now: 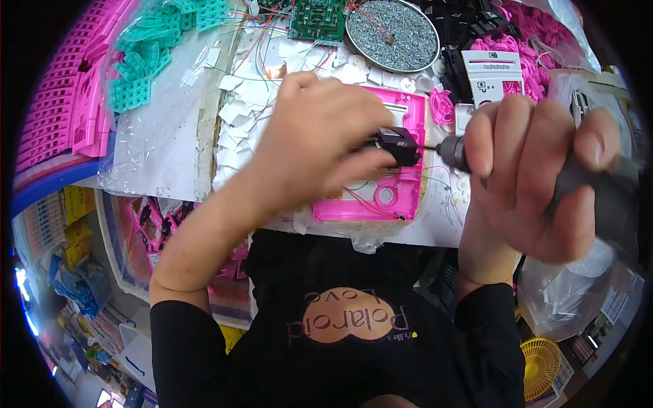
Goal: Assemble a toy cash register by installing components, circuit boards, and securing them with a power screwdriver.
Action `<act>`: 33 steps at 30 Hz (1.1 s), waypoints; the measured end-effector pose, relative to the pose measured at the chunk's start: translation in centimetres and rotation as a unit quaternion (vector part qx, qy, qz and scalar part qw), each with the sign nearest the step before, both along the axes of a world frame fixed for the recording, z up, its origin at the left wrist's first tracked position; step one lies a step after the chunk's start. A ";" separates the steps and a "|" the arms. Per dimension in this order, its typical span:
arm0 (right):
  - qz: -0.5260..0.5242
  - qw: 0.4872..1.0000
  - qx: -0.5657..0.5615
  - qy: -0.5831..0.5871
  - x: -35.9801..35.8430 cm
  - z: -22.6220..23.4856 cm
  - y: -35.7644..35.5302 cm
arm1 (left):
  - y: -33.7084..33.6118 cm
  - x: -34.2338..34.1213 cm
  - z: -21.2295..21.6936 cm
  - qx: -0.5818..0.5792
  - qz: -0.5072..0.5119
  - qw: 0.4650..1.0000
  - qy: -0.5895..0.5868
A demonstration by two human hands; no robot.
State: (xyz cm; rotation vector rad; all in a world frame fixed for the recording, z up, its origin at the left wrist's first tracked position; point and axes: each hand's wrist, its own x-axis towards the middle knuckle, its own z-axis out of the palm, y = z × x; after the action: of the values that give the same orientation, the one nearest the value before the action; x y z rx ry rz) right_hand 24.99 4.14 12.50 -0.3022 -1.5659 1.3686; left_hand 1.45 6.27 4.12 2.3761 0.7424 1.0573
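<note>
My left hand (326,136) pinches a small black plastic part (400,145) between thumb and fingers, slightly blurred by motion. Wrapped in my right hand (537,177) is a dark grey power screwdriver (454,153), held level. Its thin bit points left and meets the black part, or comes very close to it; I cannot tell which. Below both hands lies a pink plastic housing (411,197) with a round ring near its front corner and thin coloured wires across it. My left hand covers much of the housing.
A round metal dish of screws (394,37) stands at the back, beside a green circuit board (318,20) with wires. Small white pieces (235,136) cover the middle. Teal parts (146,61) lie far left, pink parts (544,41) far right, near a white printed panel (491,73).
</note>
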 end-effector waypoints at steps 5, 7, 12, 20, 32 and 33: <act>-0.007 0.999 0.044 0.003 0.5 -2.2 1.6 | 3.1 -1.8 -0.6 -0.038 -0.074 0.991 0.105; 0.003 0.998 0.066 0.001 -0.4 -2.9 1.8 | 2.8 -1.6 -0.2 -0.027 -0.085 0.988 0.123; 0.037 0.997 0.068 0.005 -0.3 -3.3 2.2 | 3.2 -1.6 -0.7 -0.023 -0.138 0.985 0.105; 0.048 0.997 0.060 0.018 -0.5 -3.9 2.5 | 2.7 -1.5 -1.0 0.042 -0.134 0.984 0.112; 0.048 0.997 0.066 0.015 -0.7 -3.6 2.5 | 2.2 -1.5 -1.7 0.028 -0.112 0.991 0.071; 0.044 0.997 0.061 0.010 -0.4 -3.3 2.4 | 2.1 -1.4 -1.5 0.027 -0.108 0.992 0.063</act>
State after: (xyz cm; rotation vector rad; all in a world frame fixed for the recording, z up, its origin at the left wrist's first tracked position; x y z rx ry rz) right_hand 24.64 6.54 9.23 -0.1457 -1.6544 1.3322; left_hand 0.07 8.36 2.60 2.5201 0.4898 0.8534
